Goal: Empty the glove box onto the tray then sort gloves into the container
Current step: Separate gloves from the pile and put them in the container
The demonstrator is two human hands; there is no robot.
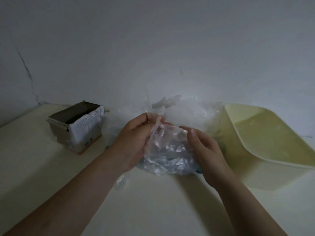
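Pale bench (51, 167) bears box (85, 126) and container (281, 174); left grip (134, 138) and right grip (206, 150) each pinch one clear glove (168, 150).

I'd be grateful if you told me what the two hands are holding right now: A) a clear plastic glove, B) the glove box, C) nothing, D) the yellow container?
A: the left hand and right hand both pinch a crumpled clear plastic glove between them; the glove box at left and the yellow container at right are untouched.
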